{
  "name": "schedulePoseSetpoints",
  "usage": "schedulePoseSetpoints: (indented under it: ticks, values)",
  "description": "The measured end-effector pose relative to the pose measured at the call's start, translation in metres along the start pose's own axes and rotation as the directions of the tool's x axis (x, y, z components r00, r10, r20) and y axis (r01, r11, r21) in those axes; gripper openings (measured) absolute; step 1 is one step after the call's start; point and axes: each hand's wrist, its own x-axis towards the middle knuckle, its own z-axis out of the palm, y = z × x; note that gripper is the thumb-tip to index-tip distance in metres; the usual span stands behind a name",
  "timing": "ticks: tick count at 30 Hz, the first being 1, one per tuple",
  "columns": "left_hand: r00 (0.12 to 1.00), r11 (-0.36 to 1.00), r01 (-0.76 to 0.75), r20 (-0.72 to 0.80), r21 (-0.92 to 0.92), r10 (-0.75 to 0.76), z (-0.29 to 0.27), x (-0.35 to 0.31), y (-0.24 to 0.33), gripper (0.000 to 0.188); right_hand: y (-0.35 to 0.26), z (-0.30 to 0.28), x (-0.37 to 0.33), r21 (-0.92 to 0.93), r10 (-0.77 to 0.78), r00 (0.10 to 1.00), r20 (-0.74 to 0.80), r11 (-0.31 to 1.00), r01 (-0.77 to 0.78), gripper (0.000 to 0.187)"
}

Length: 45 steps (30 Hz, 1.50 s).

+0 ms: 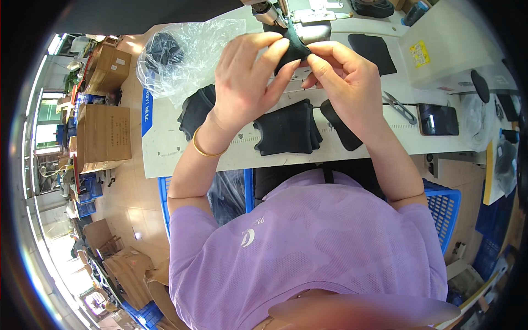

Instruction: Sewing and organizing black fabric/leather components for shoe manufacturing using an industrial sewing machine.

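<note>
Both of my hands pinch a small piece of black fabric (294, 48) under the head of a sewing machine (269, 14). My left hand (250, 71) grips its left side, thumb and fingers closed on the cloth. On the other edge, my right hand (341, 74) pinches the fabric between thumb and forefinger. The needle area is partly hidden by the fabric and my fingers. Below my hands lies a stack of cut black fabric pieces (286, 129). Another black piece (340, 126) rests under my right wrist, and a dark bundle (198, 107) sits beside my left forearm.
A clear plastic bag (190, 60) with dark contents lies at the left. On the right are a black fabric panel (373, 53), scissors (400, 107), a phone (438, 119) and a white box (445, 44). Blue crates (443, 212) flank my seat; cardboard boxes (104, 137) stand left.
</note>
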Motion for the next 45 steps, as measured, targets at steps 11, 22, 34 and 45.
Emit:
schedulePoseSetpoints:
  ticks: [11,22,34,45]
  values:
    - [0.995,0.986,-0.076,-0.049,0.149,0.084,0.004,0.0,0.016,0.035,0.001,-0.003,0.001,-0.002,0.001,0.999,0.051,1.0,-0.001,0.018]
    - [0.979,0.972,-0.174,-0.081,0.155,0.188,0.005,0.002,0.015,0.029,0.006,-0.002,0.001,0.134,-0.035,0.998,0.056,0.991,0.027,0.017]
    - [0.971,0.961,-0.219,-0.058,0.166,0.231,0.003,0.004,0.019,0.025,0.0,0.001,0.006,0.15,0.037,0.999,0.019,0.988,-0.04,0.017]
    - [0.976,0.956,-0.175,-0.085,0.235,0.2,0.003,-0.004,0.013,0.03,0.005,0.009,0.005,0.129,-0.003,1.0,-0.019,0.992,0.005,0.015]
